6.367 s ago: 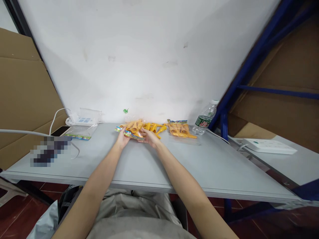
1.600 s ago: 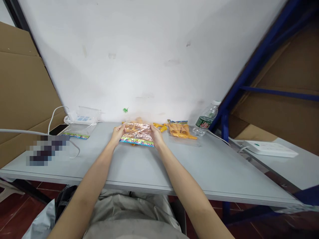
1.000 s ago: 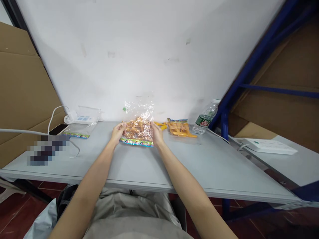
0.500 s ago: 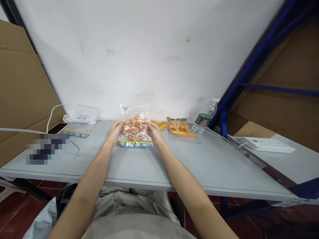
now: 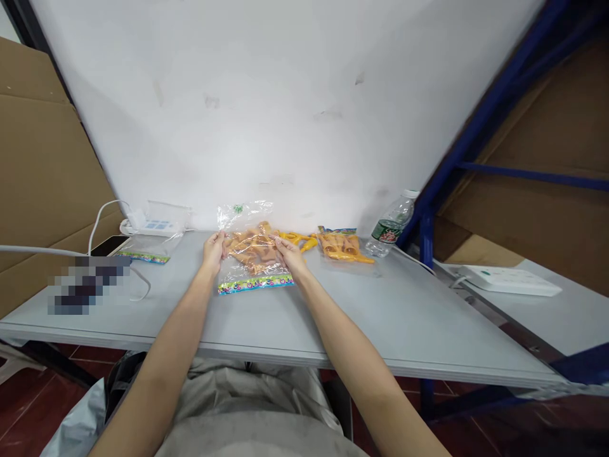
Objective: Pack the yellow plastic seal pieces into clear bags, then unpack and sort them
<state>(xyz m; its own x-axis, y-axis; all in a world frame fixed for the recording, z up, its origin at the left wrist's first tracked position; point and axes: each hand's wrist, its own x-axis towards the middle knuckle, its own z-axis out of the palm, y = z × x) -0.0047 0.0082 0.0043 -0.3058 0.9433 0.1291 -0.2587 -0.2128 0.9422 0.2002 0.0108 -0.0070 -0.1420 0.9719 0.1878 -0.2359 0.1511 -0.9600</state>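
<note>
From my remote station I report both hands engaged on one clear bag (image 5: 252, 285), held over the rear of the surface (image 5: 404, 324), left of the middle of its back edge. The left hand (image 5: 214, 252) is pinched on the bag's left side; the right hand (image 5: 291, 254) grips the right side, thumb over the film. Whether the bag rests on the surface or is lifted slightly, I cannot tell. Progress, in my judgement, is partial: the held bag is loaded and its handling is under way, while loose yellow pieces (image 5: 307, 240) lie outside any bag I can make out, just beyond the right hand near the back edge. Containers: the held bag contains a jumbled group of orange pieces (image 5: 259, 249), its printed strip faces the near edge, and its clear far end rises by the back edge; I cannot establish whether it is sealed. A second bag (image 5: 339, 230) lies right of the loose pieces, its strip towards the back edge, filled with similar pieces; a yellower one crosses its near end, inside or outside undetermined. A flat bag (image 5: 150, 256) lies towards the back left corner, with no pieces visible in it. A capped bottle (image 5: 390, 225) stands near the back right corner; its fill is not discernible.
</note>
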